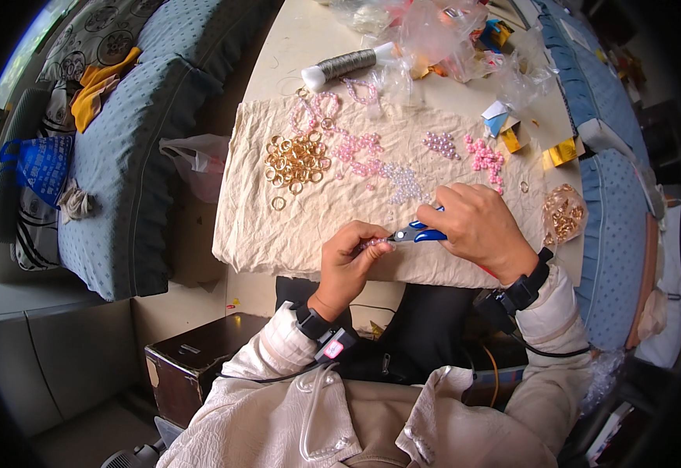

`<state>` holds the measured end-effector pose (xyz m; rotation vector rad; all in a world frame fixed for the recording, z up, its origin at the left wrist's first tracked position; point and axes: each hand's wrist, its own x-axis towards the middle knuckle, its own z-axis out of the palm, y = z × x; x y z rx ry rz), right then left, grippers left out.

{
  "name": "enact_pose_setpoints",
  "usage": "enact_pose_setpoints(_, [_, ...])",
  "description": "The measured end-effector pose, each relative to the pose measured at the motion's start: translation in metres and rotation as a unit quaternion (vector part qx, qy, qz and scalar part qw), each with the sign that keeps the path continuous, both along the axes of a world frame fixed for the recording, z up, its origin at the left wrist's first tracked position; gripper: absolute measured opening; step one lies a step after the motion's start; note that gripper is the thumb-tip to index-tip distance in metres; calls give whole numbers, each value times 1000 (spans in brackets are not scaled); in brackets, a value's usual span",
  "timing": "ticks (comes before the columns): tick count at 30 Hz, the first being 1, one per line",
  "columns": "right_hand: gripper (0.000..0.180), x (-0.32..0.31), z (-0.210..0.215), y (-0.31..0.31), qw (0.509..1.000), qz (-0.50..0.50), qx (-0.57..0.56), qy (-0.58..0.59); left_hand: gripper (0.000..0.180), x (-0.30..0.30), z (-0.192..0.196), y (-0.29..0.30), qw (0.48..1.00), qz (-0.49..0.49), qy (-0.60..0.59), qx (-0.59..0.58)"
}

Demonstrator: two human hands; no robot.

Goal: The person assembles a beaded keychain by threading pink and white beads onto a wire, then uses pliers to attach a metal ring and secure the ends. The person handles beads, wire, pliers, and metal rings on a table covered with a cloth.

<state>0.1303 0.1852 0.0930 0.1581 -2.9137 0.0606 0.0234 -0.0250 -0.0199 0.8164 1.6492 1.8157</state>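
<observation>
My right hand (477, 225) is closed around a pair of blue-handled wire cutters (429, 235). Their metal jaws point left and meet the fingertips of my left hand (348, 261). Between the thumb and fingers of that hand is a short string of pink beads (378, 243), mostly covered by the fingers. Both hands are over the near edge of a cream cloth (278, 242). Beyond them lie clear beads (401, 184), pale pink beads (358, 148), mauve beads (440, 144) and bright pink beads (485, 159). A heap of gold rings (296, 161) sits to the left.
Beaded pink loops (362, 91) lie at the cloth's far side, near a spool of grey wire (344, 69). Clear plastic bags (442, 35) crowd the table's far end. A bag of gold pieces (564, 212) rests at the right edge. Blue-covered seats (133, 171) flank the table.
</observation>
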Motion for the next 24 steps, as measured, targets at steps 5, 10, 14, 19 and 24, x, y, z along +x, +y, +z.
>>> enact_pose_setpoints(5, [8, 5, -6, -8, 996, -55, -56, -30, 11, 0, 3, 0, 1000, 17, -19, 9])
enact_pose_setpoints(10, [15, 9, -8, -16, 974, -106, -178, -88, 11, 2, 1, 1, 998, 47, -12, 42])
enact_pose_setpoints(14, [17, 10, -6, -18, 955, -114, -241, -129, 11, 4, 1, 1, 997, 61, -17, 52])
enact_pose_setpoints(19, [18, 8, -1, -18, 975, -112, -173, -88, 13, 6, 1, 1, 996, 58, -41, 58])
enact_pose_setpoints(24, [19, 9, 4, -16, 978, -92, -162, -95, 13, 7, -1, 3, 994, 61, -35, 82])
